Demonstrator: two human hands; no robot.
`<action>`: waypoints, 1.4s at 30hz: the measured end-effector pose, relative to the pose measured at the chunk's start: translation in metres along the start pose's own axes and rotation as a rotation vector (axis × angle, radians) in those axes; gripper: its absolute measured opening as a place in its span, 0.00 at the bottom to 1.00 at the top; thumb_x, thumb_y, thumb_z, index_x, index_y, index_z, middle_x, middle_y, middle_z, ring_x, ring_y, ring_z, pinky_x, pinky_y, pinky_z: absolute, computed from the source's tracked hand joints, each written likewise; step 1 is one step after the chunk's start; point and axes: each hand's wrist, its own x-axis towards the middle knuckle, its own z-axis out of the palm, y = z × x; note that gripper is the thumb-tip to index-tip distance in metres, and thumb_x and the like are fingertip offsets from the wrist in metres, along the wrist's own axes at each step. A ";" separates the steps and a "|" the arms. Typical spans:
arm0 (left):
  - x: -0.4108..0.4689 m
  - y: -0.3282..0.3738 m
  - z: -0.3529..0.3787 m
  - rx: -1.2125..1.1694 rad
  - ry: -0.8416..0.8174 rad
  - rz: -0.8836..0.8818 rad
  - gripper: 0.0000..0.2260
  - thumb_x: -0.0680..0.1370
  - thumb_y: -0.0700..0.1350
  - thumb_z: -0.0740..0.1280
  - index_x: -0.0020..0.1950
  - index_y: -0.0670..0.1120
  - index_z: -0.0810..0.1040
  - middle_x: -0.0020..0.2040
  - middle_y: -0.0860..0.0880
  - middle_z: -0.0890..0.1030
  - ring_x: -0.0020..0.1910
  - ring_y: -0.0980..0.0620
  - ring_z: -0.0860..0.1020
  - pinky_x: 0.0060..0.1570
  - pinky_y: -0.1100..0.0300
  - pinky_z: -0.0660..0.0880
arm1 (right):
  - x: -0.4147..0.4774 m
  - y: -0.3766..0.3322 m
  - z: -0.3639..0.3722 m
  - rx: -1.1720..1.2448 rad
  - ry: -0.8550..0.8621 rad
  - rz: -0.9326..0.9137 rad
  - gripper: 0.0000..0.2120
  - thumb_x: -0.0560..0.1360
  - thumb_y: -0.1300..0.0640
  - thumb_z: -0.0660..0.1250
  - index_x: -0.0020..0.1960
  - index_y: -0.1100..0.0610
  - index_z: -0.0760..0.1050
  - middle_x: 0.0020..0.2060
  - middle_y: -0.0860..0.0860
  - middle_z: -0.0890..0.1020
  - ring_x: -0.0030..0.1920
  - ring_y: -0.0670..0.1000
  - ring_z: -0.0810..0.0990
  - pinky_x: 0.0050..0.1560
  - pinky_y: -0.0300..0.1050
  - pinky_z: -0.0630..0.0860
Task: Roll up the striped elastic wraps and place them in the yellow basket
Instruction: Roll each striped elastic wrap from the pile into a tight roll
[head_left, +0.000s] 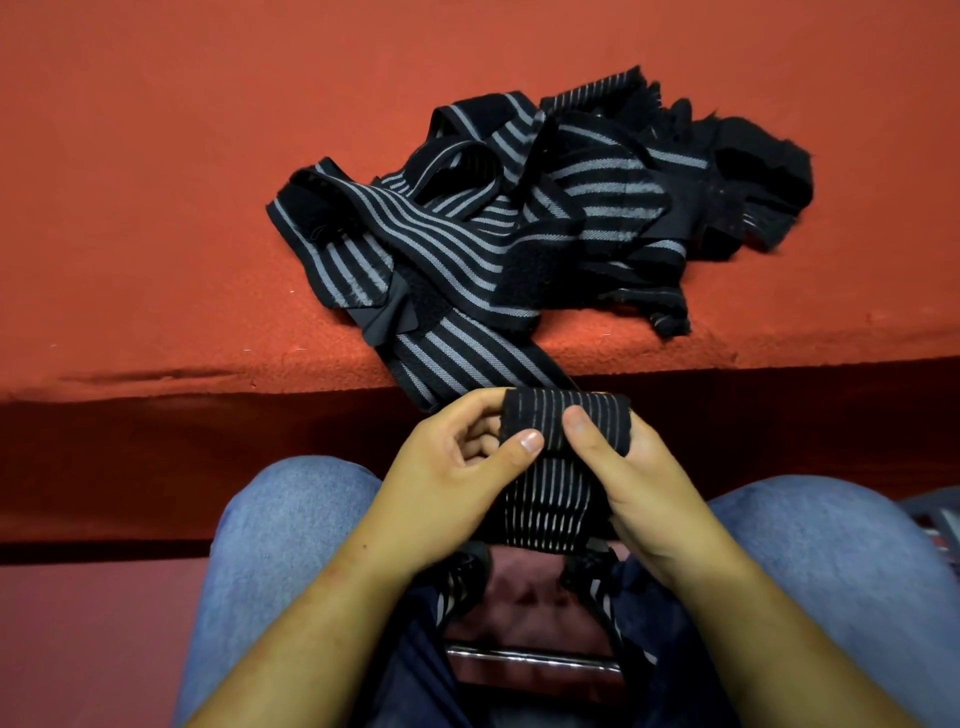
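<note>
Both my hands hold one black elastic wrap with grey stripes above my lap. My left hand pinches its rolled upper end with thumb on top and fingers curled behind. My right hand grips the same roll from the right, thumb pressed on its front. The wrap's free length runs up over the table edge to a tangled pile of striped wraps on the red table. No yellow basket is in view.
The red felt-covered table has its front edge just beyond my hands. My knees in blue jeans flank the hands. A metal chair bar shows between my legs, and more striped strap ends hang there.
</note>
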 end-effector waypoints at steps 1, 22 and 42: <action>0.000 0.000 0.000 -0.005 0.004 0.007 0.11 0.80 0.41 0.72 0.62 0.48 0.82 0.56 0.45 0.86 0.57 0.41 0.83 0.58 0.60 0.80 | 0.000 0.001 0.000 0.011 -0.017 0.025 0.24 0.70 0.35 0.73 0.58 0.49 0.82 0.55 0.56 0.87 0.58 0.57 0.86 0.66 0.64 0.78; -0.007 -0.004 0.003 0.124 -0.129 -0.055 0.15 0.80 0.56 0.64 0.66 0.64 0.69 0.56 0.60 0.81 0.58 0.58 0.80 0.63 0.49 0.78 | -0.004 0.008 0.002 -0.170 -0.141 -0.033 0.11 0.75 0.36 0.66 0.55 0.36 0.76 0.54 0.43 0.86 0.57 0.44 0.84 0.61 0.48 0.79; 0.000 0.000 -0.002 -0.071 0.065 0.040 0.17 0.80 0.38 0.72 0.62 0.57 0.81 0.57 0.48 0.86 0.58 0.50 0.84 0.60 0.56 0.78 | -0.001 0.003 0.001 0.044 -0.119 0.105 0.36 0.69 0.27 0.72 0.62 0.55 0.83 0.58 0.59 0.86 0.61 0.60 0.85 0.67 0.63 0.77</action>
